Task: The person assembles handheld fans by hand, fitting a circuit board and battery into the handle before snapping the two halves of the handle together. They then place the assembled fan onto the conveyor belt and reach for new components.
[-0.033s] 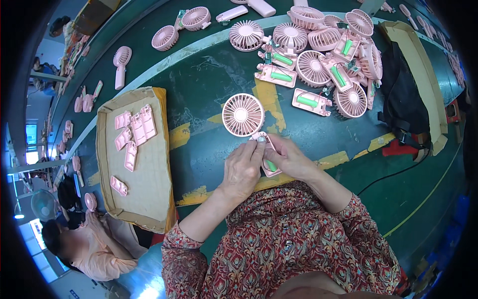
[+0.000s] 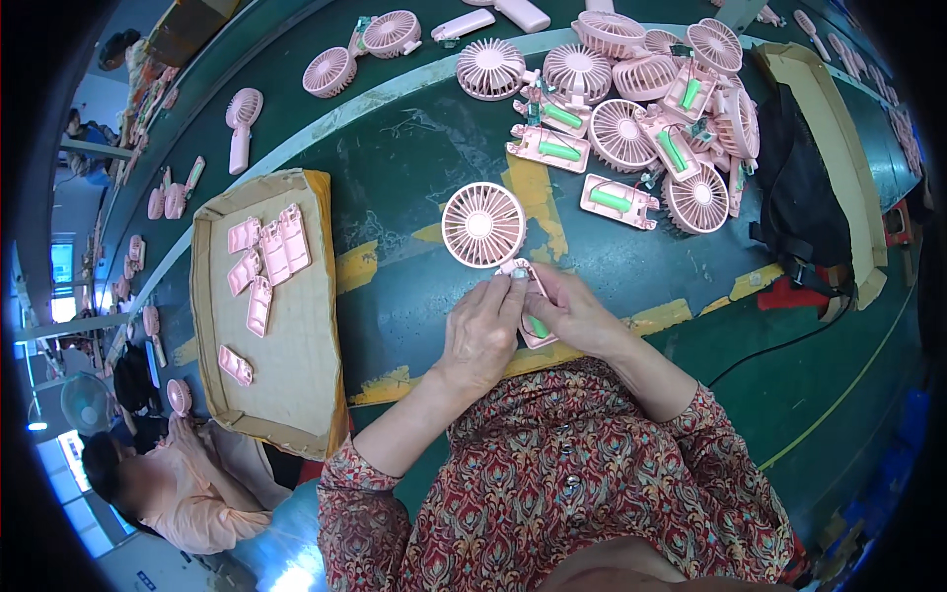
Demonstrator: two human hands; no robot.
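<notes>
At the left of the frame we find a shallow cardboard tray [image 2: 291, 370] holding six flat, moulded pink plastic pieces [image 2: 259, 306]. Filling the upper right is a heap of pink fans [image 2: 619, 135], overlapping too closely for us to count, with green cylinders [image 2: 612, 199] in opened handles. Beside it we notice a soft black bag [image 2: 804, 183]. Worn yellow tape [image 2: 538, 197] crosses the smooth green table [image 2: 395, 187]. One co-worker [image 2: 202, 503] sits lower left. At centre we see one held fan [image 2: 483, 225], round and finely ribbed; the left hand [image 2: 481, 331] grasps its neck with bunched fingers, the right hand [image 2: 577, 314] grips its open handle [image 2: 539, 328], partly hiding it.
</notes>
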